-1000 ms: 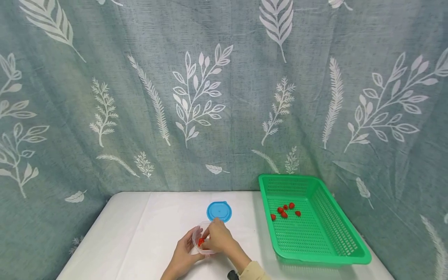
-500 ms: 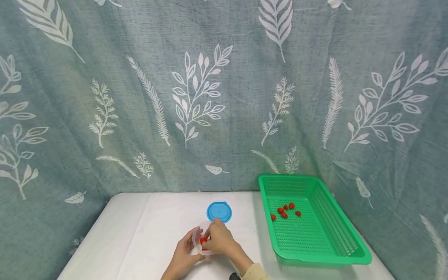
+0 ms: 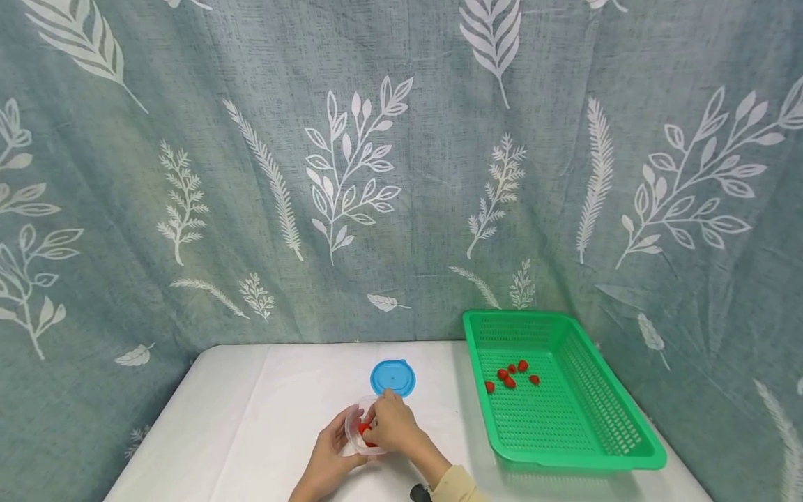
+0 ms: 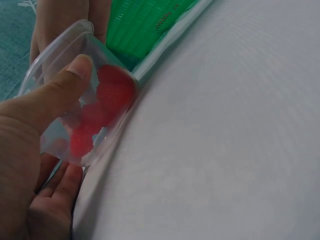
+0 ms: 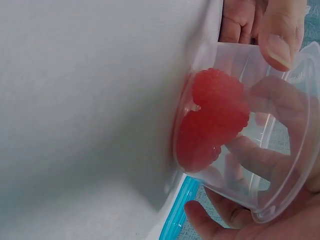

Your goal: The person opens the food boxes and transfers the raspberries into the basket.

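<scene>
My left hand [image 3: 327,457] holds a clear plastic container [image 5: 225,182] on the white table, its thumb pressing one side and its fingers round the other. Inside, several red raspberries [image 5: 200,140] lie against the bottom; their exact number is hard to tell through the wall. My right hand [image 3: 395,425] reaches into the container from the right. In the right wrist view, two of its fingertips meet a raspberry from both sides, apparently pinching it, while other fingers stay outside the wall. In the head view the right hand covers part of the container.
Just behind the container lies a round blue lid [image 3: 392,378]. A green perforated basket [image 3: 583,460] stands at the table's right side, with several raspberries [image 3: 509,382] on its floor. The white table [image 3: 263,411] backs onto a leaf-patterned curtain [image 3: 401,209].
Inside the container, the red raspberries have shifted slightly under my right fingers. My left hand keeps its grip in nearly the same place. The head view has tilted a little.
</scene>
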Action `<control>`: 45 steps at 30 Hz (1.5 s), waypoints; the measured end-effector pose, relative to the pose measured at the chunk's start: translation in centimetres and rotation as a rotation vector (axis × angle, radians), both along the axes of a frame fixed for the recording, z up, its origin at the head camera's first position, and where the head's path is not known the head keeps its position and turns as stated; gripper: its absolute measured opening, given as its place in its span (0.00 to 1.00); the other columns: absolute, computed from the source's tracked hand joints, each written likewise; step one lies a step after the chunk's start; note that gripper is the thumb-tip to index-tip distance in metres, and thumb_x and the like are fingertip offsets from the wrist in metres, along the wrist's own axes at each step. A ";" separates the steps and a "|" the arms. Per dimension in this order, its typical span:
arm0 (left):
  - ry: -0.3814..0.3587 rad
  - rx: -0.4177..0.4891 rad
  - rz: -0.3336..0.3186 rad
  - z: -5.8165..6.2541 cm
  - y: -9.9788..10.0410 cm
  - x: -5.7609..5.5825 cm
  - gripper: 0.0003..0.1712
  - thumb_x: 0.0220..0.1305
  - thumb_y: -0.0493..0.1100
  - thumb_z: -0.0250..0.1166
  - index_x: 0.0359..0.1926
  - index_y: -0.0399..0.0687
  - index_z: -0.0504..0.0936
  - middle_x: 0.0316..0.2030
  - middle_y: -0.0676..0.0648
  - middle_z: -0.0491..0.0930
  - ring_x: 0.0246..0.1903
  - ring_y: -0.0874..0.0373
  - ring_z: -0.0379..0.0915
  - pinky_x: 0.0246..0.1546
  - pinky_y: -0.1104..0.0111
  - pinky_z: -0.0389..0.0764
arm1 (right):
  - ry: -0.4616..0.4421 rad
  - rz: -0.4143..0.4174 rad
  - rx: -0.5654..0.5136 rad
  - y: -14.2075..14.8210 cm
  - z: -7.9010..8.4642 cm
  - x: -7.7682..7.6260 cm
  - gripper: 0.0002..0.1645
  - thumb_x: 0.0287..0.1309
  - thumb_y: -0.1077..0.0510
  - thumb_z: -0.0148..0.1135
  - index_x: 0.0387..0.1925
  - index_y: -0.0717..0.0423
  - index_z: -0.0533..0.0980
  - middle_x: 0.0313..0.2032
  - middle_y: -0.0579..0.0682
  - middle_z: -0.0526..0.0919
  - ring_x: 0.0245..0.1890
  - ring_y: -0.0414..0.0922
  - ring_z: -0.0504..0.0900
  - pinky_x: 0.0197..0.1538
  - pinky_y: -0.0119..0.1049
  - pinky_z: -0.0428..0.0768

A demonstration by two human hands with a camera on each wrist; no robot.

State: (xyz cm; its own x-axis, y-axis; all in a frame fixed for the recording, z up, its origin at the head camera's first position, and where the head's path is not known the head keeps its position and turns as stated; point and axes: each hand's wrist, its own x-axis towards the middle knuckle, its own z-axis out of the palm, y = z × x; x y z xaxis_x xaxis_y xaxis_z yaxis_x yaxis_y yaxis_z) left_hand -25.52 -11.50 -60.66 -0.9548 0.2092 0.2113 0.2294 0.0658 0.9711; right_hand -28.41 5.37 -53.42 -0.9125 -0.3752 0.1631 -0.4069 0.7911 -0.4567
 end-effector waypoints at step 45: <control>-0.017 -0.016 -0.005 0.1 -0.1 0.2 0.54 0.53 0.38 0.79 0.76 0.40 0.59 0.73 0.37 0.66 0.74 0.40 0.59 0.75 0.52 0.59 | 0.017 -0.092 0.007 -1.4 -0.5 -0.1 0.18 0.41 0.50 0.84 0.13 0.49 0.80 0.32 0.47 0.71 0.35 0.43 0.67 0.25 0.33 0.71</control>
State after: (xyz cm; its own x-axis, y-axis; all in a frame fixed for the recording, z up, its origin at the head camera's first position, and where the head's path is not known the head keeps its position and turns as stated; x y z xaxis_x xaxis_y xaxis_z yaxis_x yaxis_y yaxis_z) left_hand -25.28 -11.60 -60.59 -0.9570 0.2175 0.1917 0.2132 0.0798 0.9737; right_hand -28.47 4.01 -53.97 -0.9402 -0.2913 0.1764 -0.3401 0.8288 -0.4443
